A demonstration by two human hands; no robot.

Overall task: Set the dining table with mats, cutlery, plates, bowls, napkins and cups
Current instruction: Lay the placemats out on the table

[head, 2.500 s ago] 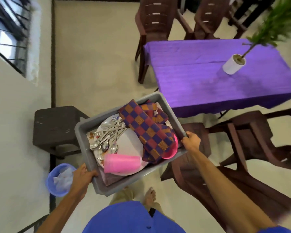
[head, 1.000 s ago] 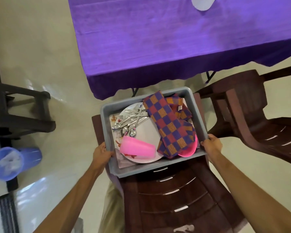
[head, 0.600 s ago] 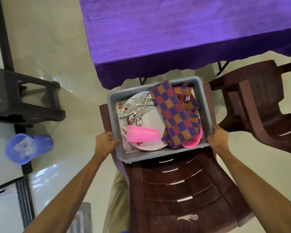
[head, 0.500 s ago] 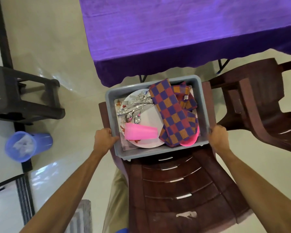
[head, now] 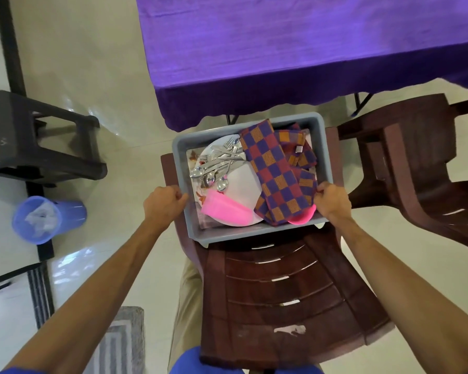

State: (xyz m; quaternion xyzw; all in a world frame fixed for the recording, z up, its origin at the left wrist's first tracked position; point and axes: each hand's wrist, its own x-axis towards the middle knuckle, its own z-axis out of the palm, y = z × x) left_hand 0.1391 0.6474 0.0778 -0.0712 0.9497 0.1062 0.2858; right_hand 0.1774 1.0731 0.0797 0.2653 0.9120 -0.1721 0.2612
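Observation:
A grey plastic tub (head: 241,234) sits on the seat of a brown plastic chair (head: 276,287), just short of the table with the purple cloth (head: 281,44). In the tub lie a white plate (head: 243,182), a heap of steel spoons and forks (head: 219,163), a pink cup (head: 227,211) on its side, folded checked mats (head: 273,168) and a pink bowl (head: 300,218) half under them. My left hand (head: 165,203) grips the tub's left rim. My right hand (head: 333,201) grips the right rim, fingertips against the checked cloth.
A second brown chair (head: 416,163) stands to the right of the tub. On the left are a dark stool (head: 38,141) and a blue bin (head: 43,220) with a liner. A striped rug (head: 119,344) lies on the pale floor near my feet.
I have carried the tub up to the table and it now rests on the chair seat. Both hands stay on its side rims, a little further forward along them.

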